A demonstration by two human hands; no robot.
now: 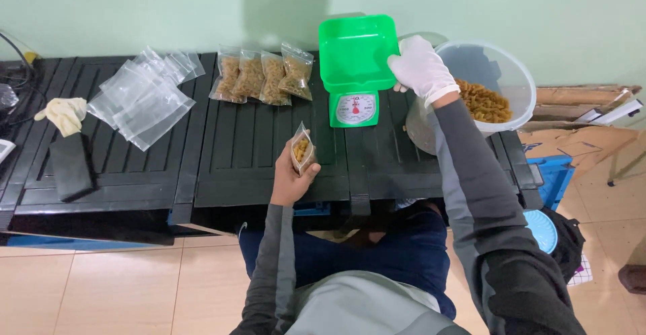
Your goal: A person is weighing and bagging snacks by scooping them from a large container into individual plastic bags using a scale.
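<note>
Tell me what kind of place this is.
Probably a small home packing setup: a green scale, empty zip bags and four filled snack bags sit on black plastic crates over a tiled floor.

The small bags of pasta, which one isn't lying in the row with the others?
The small bag held upright in the bare left hand, near the table's front edge. The other four bags lie side by side at the back, left of the green scale.

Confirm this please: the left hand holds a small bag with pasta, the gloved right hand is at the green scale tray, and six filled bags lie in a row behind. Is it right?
Not quite. The head view shows four filled bags in the row, not six. The rest holds: the bare left hand holds a small bag with pasta, and the gloved right hand is at the green scale tray.
</note>
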